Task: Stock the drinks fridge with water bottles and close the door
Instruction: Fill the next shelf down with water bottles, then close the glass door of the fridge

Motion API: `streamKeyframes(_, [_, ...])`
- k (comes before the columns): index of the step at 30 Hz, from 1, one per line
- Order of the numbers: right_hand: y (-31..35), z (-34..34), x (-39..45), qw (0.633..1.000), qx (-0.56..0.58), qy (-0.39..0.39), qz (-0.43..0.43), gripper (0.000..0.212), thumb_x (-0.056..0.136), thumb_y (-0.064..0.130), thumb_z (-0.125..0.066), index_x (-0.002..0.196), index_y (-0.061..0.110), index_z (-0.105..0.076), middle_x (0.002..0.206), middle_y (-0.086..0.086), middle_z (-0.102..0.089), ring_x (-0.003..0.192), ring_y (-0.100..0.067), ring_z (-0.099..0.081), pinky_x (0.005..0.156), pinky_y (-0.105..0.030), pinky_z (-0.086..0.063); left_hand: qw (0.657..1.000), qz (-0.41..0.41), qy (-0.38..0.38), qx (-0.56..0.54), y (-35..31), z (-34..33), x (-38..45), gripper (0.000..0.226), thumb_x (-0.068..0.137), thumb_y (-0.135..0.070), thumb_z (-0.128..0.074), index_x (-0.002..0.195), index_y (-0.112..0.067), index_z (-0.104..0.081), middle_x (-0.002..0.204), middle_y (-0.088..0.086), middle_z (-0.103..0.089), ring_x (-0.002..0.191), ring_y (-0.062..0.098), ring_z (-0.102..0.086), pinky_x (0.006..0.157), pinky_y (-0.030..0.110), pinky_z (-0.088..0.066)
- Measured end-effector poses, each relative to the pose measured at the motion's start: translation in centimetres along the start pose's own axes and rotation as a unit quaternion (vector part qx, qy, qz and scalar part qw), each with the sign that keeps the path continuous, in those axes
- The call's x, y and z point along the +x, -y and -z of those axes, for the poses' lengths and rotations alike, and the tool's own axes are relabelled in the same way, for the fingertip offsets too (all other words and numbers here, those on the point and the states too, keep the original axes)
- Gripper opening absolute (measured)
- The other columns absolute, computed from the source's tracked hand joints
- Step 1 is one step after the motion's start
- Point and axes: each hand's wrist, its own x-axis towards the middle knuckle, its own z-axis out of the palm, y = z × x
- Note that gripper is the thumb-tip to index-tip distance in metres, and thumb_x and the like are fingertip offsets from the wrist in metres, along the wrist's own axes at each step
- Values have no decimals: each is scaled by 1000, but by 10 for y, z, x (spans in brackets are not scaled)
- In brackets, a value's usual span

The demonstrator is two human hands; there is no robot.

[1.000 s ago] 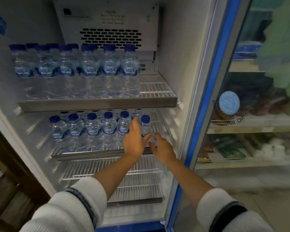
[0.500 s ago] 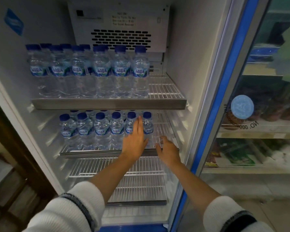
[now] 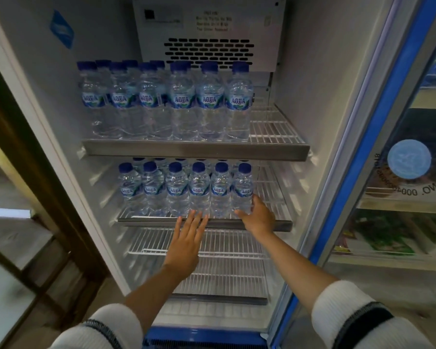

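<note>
Fridge (image 3: pixel 320 71) stood open, glass door (image 3: pixel 378 137) at 3 o'clock, top cut off by frame. Upper shelf (image 3: pixel 194 148) held tall water bottles (image 3: pixel 209 102); back rows hard to make out. Middle shelf (image 3: pixel 282 224) held small bottles (image 3: pixel 176 190), rear ones mostly hidden. Left hand (image 3: pixel 186 243) at 6 o'clock was flat, fingers straight, at shelf edge. Right hand (image 3: pixel 258 217) cupped the rightmost small bottle (image 3: pixel 242 190); fingertips hidden.
</note>
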Motion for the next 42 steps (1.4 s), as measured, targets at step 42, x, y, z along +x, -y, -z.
streamKeyframes(42, [-6,86,-290,976,-124,-135,118,54,88,32,-64,135,12,-46,136,-8,-50,128,-26,-45,109,-39,-29,944,-152,99,-274,-39,84,-165,101,89,-50,-57,152,-16,14,159,4,20,146,27,19,119,49,7])
